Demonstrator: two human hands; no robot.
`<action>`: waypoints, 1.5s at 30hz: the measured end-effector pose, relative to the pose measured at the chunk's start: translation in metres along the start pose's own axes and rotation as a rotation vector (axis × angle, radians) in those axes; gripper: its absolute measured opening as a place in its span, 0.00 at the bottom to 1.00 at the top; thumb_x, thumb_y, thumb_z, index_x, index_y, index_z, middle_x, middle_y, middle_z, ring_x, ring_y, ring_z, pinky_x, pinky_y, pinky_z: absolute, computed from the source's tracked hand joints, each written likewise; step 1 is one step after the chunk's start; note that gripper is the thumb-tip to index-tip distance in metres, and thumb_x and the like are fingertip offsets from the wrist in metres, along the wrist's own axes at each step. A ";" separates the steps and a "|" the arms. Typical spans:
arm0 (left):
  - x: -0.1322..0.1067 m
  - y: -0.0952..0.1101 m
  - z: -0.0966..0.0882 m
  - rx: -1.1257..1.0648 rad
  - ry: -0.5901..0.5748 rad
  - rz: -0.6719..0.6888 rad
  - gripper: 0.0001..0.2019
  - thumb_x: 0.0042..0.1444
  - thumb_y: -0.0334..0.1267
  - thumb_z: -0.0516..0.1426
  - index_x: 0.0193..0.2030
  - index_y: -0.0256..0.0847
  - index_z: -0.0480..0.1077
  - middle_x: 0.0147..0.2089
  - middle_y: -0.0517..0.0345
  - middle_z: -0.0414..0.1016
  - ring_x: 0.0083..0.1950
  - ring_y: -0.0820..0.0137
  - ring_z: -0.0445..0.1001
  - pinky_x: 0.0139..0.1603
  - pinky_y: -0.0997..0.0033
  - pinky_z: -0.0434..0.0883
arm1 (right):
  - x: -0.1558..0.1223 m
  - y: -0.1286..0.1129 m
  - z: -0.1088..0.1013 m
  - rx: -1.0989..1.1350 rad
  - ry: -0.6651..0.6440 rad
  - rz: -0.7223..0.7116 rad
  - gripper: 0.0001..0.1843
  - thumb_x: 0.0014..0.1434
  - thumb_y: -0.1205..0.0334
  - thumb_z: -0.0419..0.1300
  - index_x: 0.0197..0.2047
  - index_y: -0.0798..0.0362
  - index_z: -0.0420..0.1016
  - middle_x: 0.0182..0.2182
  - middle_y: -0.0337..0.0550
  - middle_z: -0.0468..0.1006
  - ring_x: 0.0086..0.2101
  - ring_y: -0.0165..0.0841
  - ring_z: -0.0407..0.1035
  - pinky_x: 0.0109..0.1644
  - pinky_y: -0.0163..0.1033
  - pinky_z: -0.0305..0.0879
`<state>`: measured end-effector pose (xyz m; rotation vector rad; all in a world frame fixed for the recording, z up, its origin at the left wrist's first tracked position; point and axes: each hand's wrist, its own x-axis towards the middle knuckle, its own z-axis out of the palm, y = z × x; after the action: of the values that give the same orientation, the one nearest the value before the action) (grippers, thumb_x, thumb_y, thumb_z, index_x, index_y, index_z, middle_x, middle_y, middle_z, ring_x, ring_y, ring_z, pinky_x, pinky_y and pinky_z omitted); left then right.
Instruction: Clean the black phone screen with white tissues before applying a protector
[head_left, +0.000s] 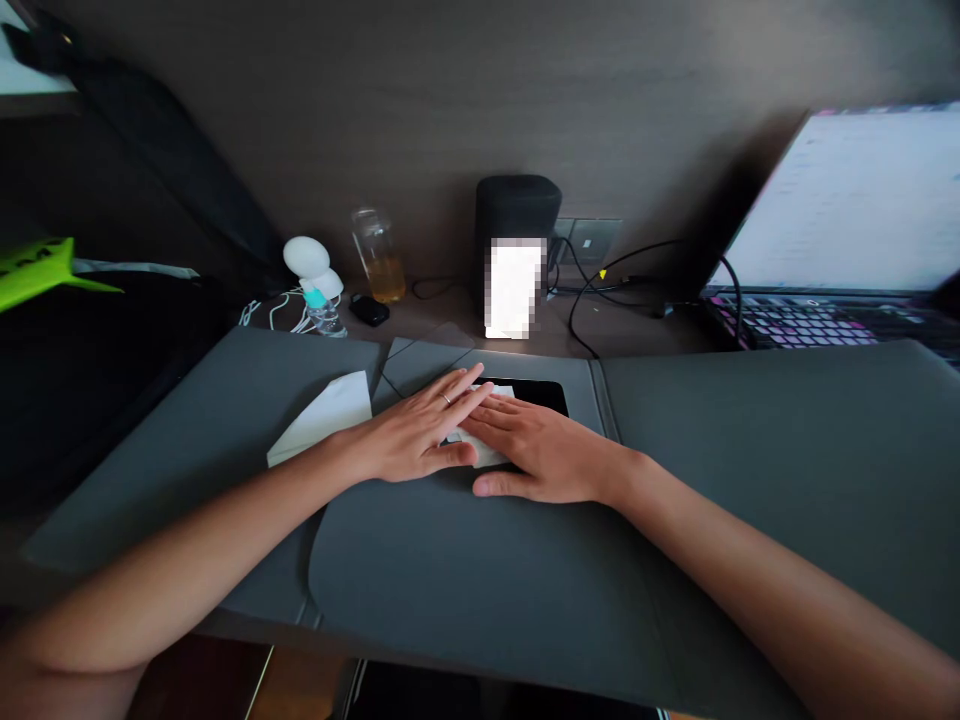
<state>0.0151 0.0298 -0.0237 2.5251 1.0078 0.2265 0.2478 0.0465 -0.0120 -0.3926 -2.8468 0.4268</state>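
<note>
My left hand point(420, 425) lies flat, fingers stretched out to the right, a ring on one finger. Its fingertips meet those of my right hand point(540, 445), which is also flat with its thumb apart. Both hands press over a white piece of paper or cloth point(489, 455), mostly hidden beneath them. Under that is a dark flat thing point(551, 393) with a rounded corner, its kind unclear. A folded white sheet point(330, 415) lies left of my left hand. All of this rests on a grey folding mat or cover point(450, 580).
Behind the mat stand a black speaker-like block point(517, 205), a glass bottle with amber liquid point(384, 265), a small clear bottle point(324, 312), a white rounded device point(307, 258) and a black fob point(370, 309). Cables point(581, 290) run toward an open laptop point(855, 210) on the right.
</note>
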 end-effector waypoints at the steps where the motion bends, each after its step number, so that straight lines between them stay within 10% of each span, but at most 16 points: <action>1: 0.000 0.000 0.000 0.002 0.001 -0.001 0.42 0.63 0.68 0.40 0.75 0.50 0.30 0.77 0.54 0.26 0.76 0.50 0.33 0.72 0.49 0.46 | 0.000 0.000 0.000 0.004 0.004 -0.005 0.42 0.64 0.41 0.55 0.71 0.59 0.51 0.67 0.54 0.58 0.68 0.43 0.46 0.72 0.52 0.46; 12: 0.001 0.001 -0.001 -0.005 0.010 0.008 0.41 0.63 0.67 0.39 0.75 0.50 0.26 0.77 0.53 0.25 0.76 0.53 0.33 0.73 0.50 0.44 | -0.004 0.007 0.001 -0.052 0.074 0.141 0.37 0.68 0.45 0.51 0.72 0.56 0.50 0.70 0.52 0.51 0.68 0.44 0.45 0.72 0.53 0.47; 23: 0.000 -0.002 -0.001 0.036 -0.028 -0.017 0.43 0.65 0.66 0.40 0.75 0.41 0.28 0.77 0.49 0.28 0.76 0.56 0.32 0.74 0.57 0.41 | -0.037 0.050 -0.028 0.014 0.078 0.208 0.16 0.68 0.62 0.53 0.54 0.49 0.77 0.56 0.40 0.75 0.58 0.38 0.68 0.61 0.45 0.69; 32: 0.000 -0.004 0.001 0.063 -0.023 -0.010 0.44 0.65 0.66 0.40 0.75 0.36 0.28 0.76 0.44 0.30 0.76 0.56 0.33 0.74 0.59 0.42 | -0.046 0.050 -0.038 0.304 -0.072 0.192 0.18 0.69 0.62 0.54 0.60 0.47 0.72 0.62 0.39 0.68 0.63 0.36 0.59 0.67 0.45 0.60; 45: 0.001 -0.003 0.003 0.085 0.010 -0.050 0.42 0.67 0.63 0.42 0.75 0.39 0.27 0.77 0.45 0.32 0.76 0.56 0.37 0.73 0.59 0.46 | 0.001 0.012 0.005 -0.038 -0.032 0.063 0.36 0.70 0.48 0.49 0.72 0.61 0.47 0.70 0.53 0.48 0.70 0.41 0.39 0.73 0.52 0.42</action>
<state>0.0144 0.0319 -0.0277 2.5732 1.1043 0.1861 0.2483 0.0570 -0.0202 -0.4875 -2.8831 0.3946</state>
